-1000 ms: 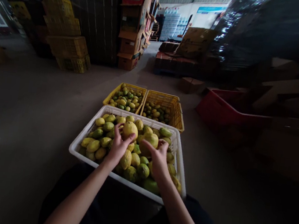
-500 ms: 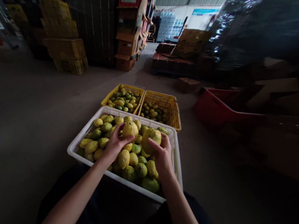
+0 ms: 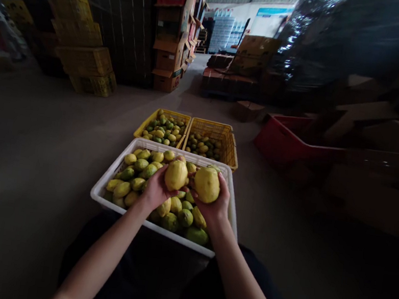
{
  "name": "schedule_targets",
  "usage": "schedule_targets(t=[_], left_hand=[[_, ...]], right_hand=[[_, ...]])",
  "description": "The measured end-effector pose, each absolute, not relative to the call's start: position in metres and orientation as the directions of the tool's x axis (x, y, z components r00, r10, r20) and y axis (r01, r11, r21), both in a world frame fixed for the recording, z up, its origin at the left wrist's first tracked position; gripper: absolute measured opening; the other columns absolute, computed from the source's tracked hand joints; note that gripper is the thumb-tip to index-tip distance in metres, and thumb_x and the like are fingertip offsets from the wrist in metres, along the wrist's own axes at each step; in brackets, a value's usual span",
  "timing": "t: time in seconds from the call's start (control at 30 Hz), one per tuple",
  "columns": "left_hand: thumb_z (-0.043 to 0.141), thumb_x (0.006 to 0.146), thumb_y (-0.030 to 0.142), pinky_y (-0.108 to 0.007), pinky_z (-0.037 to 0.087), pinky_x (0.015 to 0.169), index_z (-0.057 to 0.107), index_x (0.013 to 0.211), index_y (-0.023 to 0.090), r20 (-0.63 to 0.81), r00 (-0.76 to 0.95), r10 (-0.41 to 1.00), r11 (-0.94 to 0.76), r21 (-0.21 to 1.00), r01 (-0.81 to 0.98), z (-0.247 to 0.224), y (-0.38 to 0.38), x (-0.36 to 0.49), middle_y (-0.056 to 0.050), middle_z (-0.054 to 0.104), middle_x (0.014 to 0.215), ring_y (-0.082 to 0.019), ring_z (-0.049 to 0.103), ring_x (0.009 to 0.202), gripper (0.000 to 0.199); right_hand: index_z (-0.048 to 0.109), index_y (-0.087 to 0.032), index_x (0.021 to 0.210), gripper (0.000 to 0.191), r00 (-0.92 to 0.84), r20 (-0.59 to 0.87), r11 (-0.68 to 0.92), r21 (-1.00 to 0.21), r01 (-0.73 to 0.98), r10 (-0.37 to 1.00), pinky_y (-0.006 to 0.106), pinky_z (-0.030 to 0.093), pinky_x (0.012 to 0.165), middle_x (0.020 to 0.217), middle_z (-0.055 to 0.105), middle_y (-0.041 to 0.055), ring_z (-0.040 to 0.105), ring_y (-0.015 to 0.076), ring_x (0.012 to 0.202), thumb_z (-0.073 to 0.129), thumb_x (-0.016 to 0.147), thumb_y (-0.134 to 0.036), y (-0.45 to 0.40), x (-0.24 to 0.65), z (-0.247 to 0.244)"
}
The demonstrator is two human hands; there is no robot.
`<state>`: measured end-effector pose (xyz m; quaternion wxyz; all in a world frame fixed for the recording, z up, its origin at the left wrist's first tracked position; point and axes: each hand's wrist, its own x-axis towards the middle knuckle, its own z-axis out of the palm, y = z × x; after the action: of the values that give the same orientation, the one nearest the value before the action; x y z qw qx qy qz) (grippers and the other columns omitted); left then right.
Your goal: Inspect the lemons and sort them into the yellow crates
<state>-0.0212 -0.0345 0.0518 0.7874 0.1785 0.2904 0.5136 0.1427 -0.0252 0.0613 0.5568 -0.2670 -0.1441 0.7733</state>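
Two yellow papayas are held up side by side over a white plastic crate [image 3: 110,176]. My left hand [image 3: 156,190] is closed round the smaller papaya [image 3: 176,175], its palm turned up. In my right hand [image 3: 220,204] sits the larger papaya [image 3: 207,185], cupped from below and from the right. The fingertips of both hands come close together between the fruits; whether they touch I cannot tell. Below them the crate is filled with many green and yellow papayas [image 3: 141,165], partly hidden by my hands and forearms.
Behind the white crate stand two yellow crates, the left one [image 3: 143,124] fuller of fruit than the right one [image 3: 232,146]. A red bin [image 3: 278,138] with cardboard is on the right. Stacked cartons [image 3: 167,61] and yellow crates [image 3: 82,59] rise further back.
Both hands have rolled palm up, turning the papayas so that another side faces me. The fruits have come slightly higher in view. The view has shifted a little.
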Motion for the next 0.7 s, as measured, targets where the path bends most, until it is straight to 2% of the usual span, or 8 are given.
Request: schedule_targets(t=[0.13, 0.27, 0.33, 0.4, 0.47, 0.53, 0.6, 0.7], left_hand=[[0.040, 0.092, 0.054, -0.018, 0.039, 0.038, 0.059, 0.127, 0.015, -0.333, 0.319, 0.888, 0.456, 0.534, -0.712, 0.039, -0.042, -0.011, -0.012, 0.072, 0.090, -0.013, 0.058, 0.050, 0.055], [0.042, 0.085, 0.062, -0.022, 0.042, 0.042, 0.068, 0.103, 0.018, -0.514, 0.400, 0.759, 0.649, 0.549, -0.526, 0.007, -0.067, 0.006, -0.009, 0.070, 0.078, -0.014, 0.058, 0.050, 0.054], [0.046, 0.081, 0.062, -0.026, 0.047, 0.050, 0.071, 0.092, 0.023, -0.540, 0.487, 0.686, 0.717, 0.613, -0.332, -0.010, -0.087, 0.011, -0.006, 0.069, 0.079, -0.014, 0.059, 0.053, 0.048], [0.047, 0.078, 0.064, -0.035, 0.053, 0.065, 0.073, 0.085, 0.028, -0.606, 0.611, 0.509, 0.764, 0.645, 0.005, -0.025, -0.110, 0.011, -0.003, 0.069, 0.080, -0.018, 0.065, 0.065, 0.045], [0.045, 0.078, 0.065, -0.043, 0.052, 0.075, 0.074, 0.079, 0.030, -0.704, 0.632, 0.325, 0.734, 0.609, 0.301, -0.036, -0.129, 0.003, -0.002, 0.068, 0.077, -0.025, 0.071, 0.083, 0.046], [0.047, 0.077, 0.065, -0.047, 0.051, 0.078, 0.074, 0.074, 0.030, -0.776, 0.602, 0.190, 0.689, 0.542, 0.481, -0.044, -0.139, -0.009, -0.001, 0.067, 0.075, -0.028, 0.070, 0.096, 0.044], [0.052, 0.077, 0.060, -0.046, 0.052, 0.075, 0.074, 0.072, 0.029, -0.805, 0.559, 0.201, 0.670, 0.529, 0.520, -0.046, -0.133, -0.023, -0.001, 0.069, 0.075, -0.029, 0.070, 0.096, 0.038], [0.060, 0.077, 0.044, -0.041, 0.053, 0.064, 0.071, 0.068, 0.018, -0.780, 0.414, 0.470, 0.680, 0.619, 0.393, -0.031, -0.087, -0.038, -0.006, 0.070, 0.071, -0.028, 0.071, 0.073, 0.029]], right_hand=[[0.067, -0.020, 0.089, 0.036, -0.235, -0.263, -0.339, -0.484, -0.807, 0.936, 0.021, 0.042, 0.039, 0.078, 0.072, 0.0024, 0.061, 0.0153, 0.058, 0.067, 0.071, -0.050, -0.027, 0.149, 0.062], [0.069, -0.021, 0.091, 0.037, -0.156, -0.256, -0.276, -0.548, -0.790, 0.954, 0.024, 0.044, 0.042, 0.084, 0.072, 0.0034, 0.061, 0.0169, 0.061, 0.059, 0.074, -0.053, -0.024, 0.163, 0.060], [0.068, -0.022, 0.092, 0.037, -0.117, -0.238, -0.235, -0.565, -0.791, 0.964, 0.025, 0.045, 0.044, 0.087, 0.072, 0.0038, 0.062, 0.0181, 0.064, 0.059, 0.073, -0.053, -0.022, 0.174, 0.060], [0.068, -0.022, 0.092, 0.036, -0.085, -0.235, -0.202, -0.536, -0.820, 0.968, 0.026, 0.047, 0.046, 0.088, 0.073, 0.0038, 0.063, 0.0179, 0.065, 0.061, 0.072, -0.051, -0.021, 0.186, 0.060], [0.068, -0.021, 0.092, 0.035, -0.063, -0.243, -0.176, -0.479, -0.860, 0.968, 0.025, 0.048, 0.047, 0.086, 0.073, 0.0036, 0.063, 0.0172, 0.065, 0.062, 0.072, -0.049, -0.020, 0.198, 0.061], [0.069, -0.021, 0.093, 0.035, -0.045, -0.245, -0.149, -0.424, -0.893, 0.968, 0.025, 0.049, 0.048, 0.086, 0.073, 0.0038, 0.064, 0.0167, 0.065, 0.062, 0.072, -0.048, -0.019, 0.209, 0.063], [0.069, -0.020, 0.095, 0.036, -0.037, -0.251, -0.132, -0.374, -0.918, 0.967, 0.024, 0.049, 0.048, 0.086, 0.073, 0.0043, 0.064, 0.0165, 0.065, 0.060, 0.074, -0.047, -0.019, 0.218, 0.065], [0.069, -0.019, 0.097, 0.036, -0.032, -0.282, -0.126, -0.319, -0.939, 0.959, 0.024, 0.050, 0.048, 0.086, 0.073, 0.0046, 0.065, 0.0164, 0.066, 0.058, 0.075, -0.046, -0.018, 0.227, 0.067]])
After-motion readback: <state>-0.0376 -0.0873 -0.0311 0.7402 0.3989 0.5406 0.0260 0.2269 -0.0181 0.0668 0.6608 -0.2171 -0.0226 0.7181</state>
